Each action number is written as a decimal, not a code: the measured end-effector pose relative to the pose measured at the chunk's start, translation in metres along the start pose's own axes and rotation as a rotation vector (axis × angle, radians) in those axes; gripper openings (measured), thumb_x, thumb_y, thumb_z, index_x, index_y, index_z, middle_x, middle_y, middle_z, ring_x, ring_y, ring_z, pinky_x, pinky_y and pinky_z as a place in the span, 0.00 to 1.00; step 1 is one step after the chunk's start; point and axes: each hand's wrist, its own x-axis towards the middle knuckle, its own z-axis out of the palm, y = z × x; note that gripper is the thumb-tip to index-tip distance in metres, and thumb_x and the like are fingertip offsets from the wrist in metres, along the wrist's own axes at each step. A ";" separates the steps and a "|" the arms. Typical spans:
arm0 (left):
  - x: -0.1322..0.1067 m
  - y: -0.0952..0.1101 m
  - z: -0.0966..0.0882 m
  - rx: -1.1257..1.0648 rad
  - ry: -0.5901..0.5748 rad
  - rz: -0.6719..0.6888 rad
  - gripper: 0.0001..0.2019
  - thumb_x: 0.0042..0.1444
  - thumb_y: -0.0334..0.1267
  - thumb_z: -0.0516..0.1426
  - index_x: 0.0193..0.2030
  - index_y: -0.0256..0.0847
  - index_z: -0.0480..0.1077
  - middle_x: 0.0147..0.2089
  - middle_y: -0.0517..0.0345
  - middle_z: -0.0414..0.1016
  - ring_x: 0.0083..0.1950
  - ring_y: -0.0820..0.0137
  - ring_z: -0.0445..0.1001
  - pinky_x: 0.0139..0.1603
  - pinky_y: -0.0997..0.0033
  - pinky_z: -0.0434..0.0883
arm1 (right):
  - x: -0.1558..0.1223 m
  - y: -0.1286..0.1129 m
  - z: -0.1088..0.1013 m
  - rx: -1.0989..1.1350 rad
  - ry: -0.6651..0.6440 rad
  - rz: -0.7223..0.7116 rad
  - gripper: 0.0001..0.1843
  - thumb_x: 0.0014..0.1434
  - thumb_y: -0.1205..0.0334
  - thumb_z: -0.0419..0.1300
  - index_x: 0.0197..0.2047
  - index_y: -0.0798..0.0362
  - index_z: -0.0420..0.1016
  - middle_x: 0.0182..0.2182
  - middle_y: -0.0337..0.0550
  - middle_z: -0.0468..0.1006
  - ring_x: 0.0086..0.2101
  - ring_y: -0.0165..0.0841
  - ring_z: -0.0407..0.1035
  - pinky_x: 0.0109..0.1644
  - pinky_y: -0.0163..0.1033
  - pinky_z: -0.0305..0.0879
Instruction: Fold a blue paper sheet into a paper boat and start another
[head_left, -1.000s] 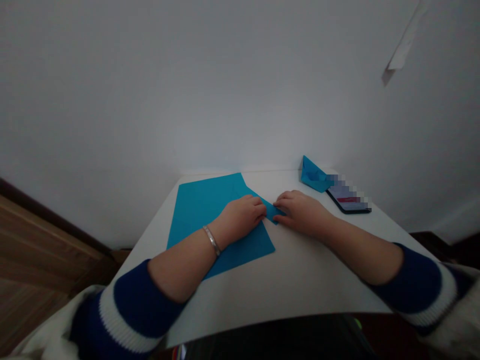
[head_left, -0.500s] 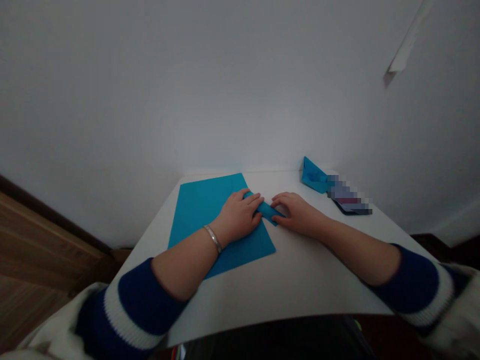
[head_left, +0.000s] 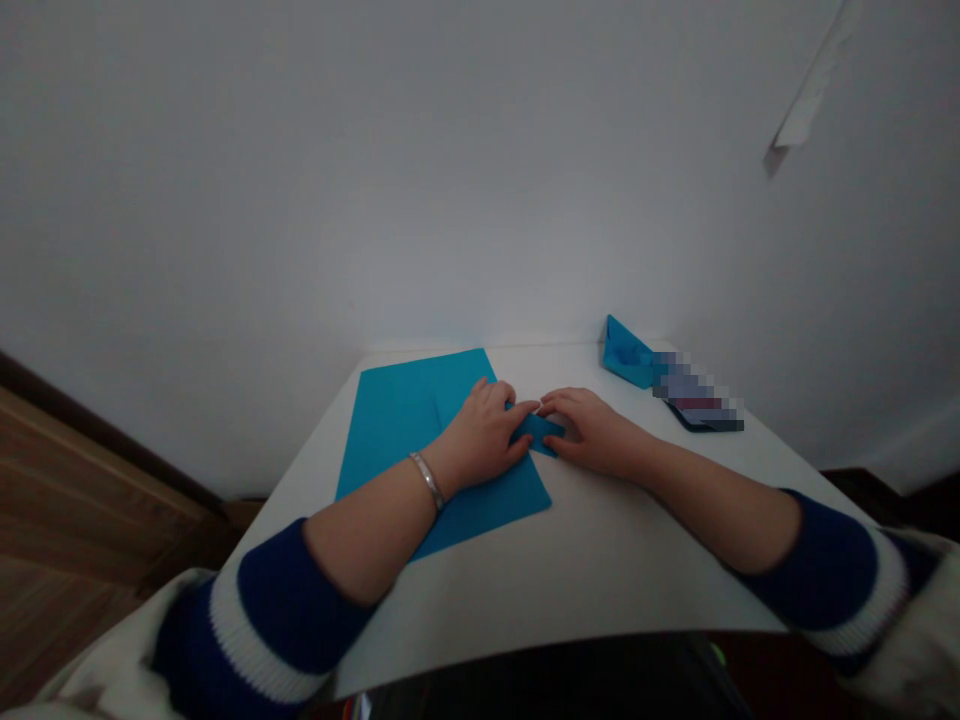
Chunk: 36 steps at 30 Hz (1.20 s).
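Note:
A small folded piece of blue paper [head_left: 541, 433] lies between my hands, over the right edge of a large flat blue sheet [head_left: 405, 400]. My left hand [head_left: 491, 432] rests above the sheet, its thumb and index finger closed on the left part of the folded paper and hiding it. From the other side, my right hand [head_left: 581, 425] grips the paper's right end between thumb and bent fingers. A silvery bracelet [head_left: 427, 481] circles my left wrist.
A folded blue paper shape [head_left: 626, 355] stands at the back right of the white table [head_left: 600, 560]. Beside it lies a phone-like flat object [head_left: 697, 400], blurred by pixels. The wall [head_left: 480, 180] rises behind the table's back edge.
My left hand's fingers have curled and moved slightly right along the folded paper, from lying flatter over it. Less of the paper's left part shows. My right hand has barely moved.

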 end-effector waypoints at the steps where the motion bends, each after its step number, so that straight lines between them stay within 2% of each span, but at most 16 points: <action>1: 0.001 0.001 -0.001 0.002 0.017 0.013 0.21 0.58 0.42 0.56 0.57 0.41 0.67 0.45 0.49 0.66 0.47 0.60 0.66 0.62 0.45 0.57 | 0.000 0.001 0.000 0.012 0.005 0.000 0.13 0.53 0.62 0.62 0.43 0.53 0.74 0.44 0.52 0.77 0.49 0.44 0.68 0.54 0.52 0.63; 8: 0.006 0.003 -0.012 0.061 0.221 0.086 0.07 0.59 0.37 0.55 0.42 0.41 0.73 0.37 0.56 0.64 0.41 0.66 0.65 0.64 0.40 0.53 | 0.002 0.007 0.004 0.221 0.091 0.092 0.08 0.49 0.61 0.65 0.34 0.50 0.72 0.39 0.46 0.78 0.44 0.41 0.71 0.51 0.51 0.65; 10: 0.006 0.003 -0.014 0.043 0.302 0.116 0.06 0.61 0.37 0.54 0.36 0.41 0.72 0.36 0.58 0.64 0.42 0.67 0.65 0.65 0.40 0.52 | 0.002 0.006 0.003 0.289 0.124 0.097 0.08 0.49 0.60 0.65 0.32 0.49 0.70 0.39 0.45 0.77 0.42 0.40 0.72 0.49 0.49 0.67; 14: 0.006 0.006 -0.018 -0.014 0.498 0.154 0.09 0.62 0.35 0.53 0.32 0.41 0.71 0.37 0.58 0.66 0.52 0.64 0.65 0.66 0.40 0.49 | 0.003 -0.001 -0.004 0.321 0.226 -0.016 0.06 0.52 0.62 0.62 0.33 0.49 0.67 0.38 0.44 0.77 0.41 0.37 0.72 0.47 0.46 0.67; 16: 0.006 0.008 -0.020 -0.029 0.534 0.162 0.09 0.62 0.35 0.53 0.32 0.41 0.70 0.39 0.58 0.68 0.52 0.64 0.66 0.66 0.41 0.50 | 0.003 -0.005 -0.010 0.273 0.266 -0.107 0.07 0.52 0.68 0.60 0.33 0.49 0.66 0.39 0.44 0.77 0.42 0.37 0.71 0.47 0.45 0.66; 18: 0.005 0.009 -0.022 -0.035 0.492 0.158 0.09 0.62 0.35 0.52 0.33 0.40 0.70 0.42 0.55 0.70 0.51 0.65 0.67 0.64 0.47 0.56 | 0.002 -0.007 -0.016 0.197 0.261 -0.159 0.08 0.51 0.71 0.59 0.33 0.49 0.65 0.39 0.44 0.78 0.42 0.37 0.71 0.48 0.45 0.65; 21: 0.006 0.008 -0.023 -0.021 0.352 0.153 0.09 0.63 0.35 0.50 0.35 0.39 0.70 0.44 0.52 0.72 0.49 0.66 0.68 0.53 0.60 0.65 | 0.000 -0.009 -0.022 0.053 0.166 -0.166 0.09 0.50 0.72 0.58 0.34 0.49 0.67 0.37 0.43 0.77 0.42 0.38 0.69 0.47 0.44 0.64; 23: 0.006 0.008 -0.024 0.015 0.262 0.143 0.09 0.63 0.34 0.50 0.36 0.40 0.70 0.41 0.53 0.73 0.45 0.65 0.69 0.47 0.63 0.66 | 0.000 -0.009 -0.024 -0.029 0.104 -0.161 0.09 0.50 0.72 0.57 0.34 0.50 0.68 0.35 0.44 0.76 0.40 0.38 0.68 0.45 0.43 0.63; 27: 0.007 0.006 -0.021 0.071 0.148 0.113 0.07 0.62 0.33 0.51 0.36 0.40 0.70 0.35 0.55 0.73 0.40 0.65 0.70 0.42 0.64 0.67 | 0.000 -0.009 -0.026 -0.150 0.038 -0.212 0.07 0.52 0.71 0.56 0.33 0.50 0.70 0.32 0.43 0.74 0.36 0.37 0.66 0.41 0.41 0.62; 32: 0.007 0.002 -0.014 -0.032 -0.029 0.113 0.06 0.60 0.31 0.53 0.38 0.40 0.72 0.39 0.56 0.76 0.41 0.66 0.73 0.43 0.66 0.69 | 0.000 -0.005 -0.025 -0.185 -0.098 -0.333 0.06 0.53 0.71 0.59 0.33 0.51 0.74 0.33 0.43 0.76 0.37 0.36 0.68 0.41 0.40 0.63; 36: 0.006 0.002 -0.012 -0.175 -0.114 0.123 0.11 0.59 0.29 0.52 0.45 0.40 0.73 0.48 0.55 0.76 0.49 0.66 0.73 0.51 0.65 0.70 | -0.002 -0.003 -0.023 -0.183 -0.166 -0.315 0.06 0.56 0.67 0.59 0.35 0.49 0.77 0.34 0.42 0.77 0.38 0.35 0.70 0.42 0.40 0.64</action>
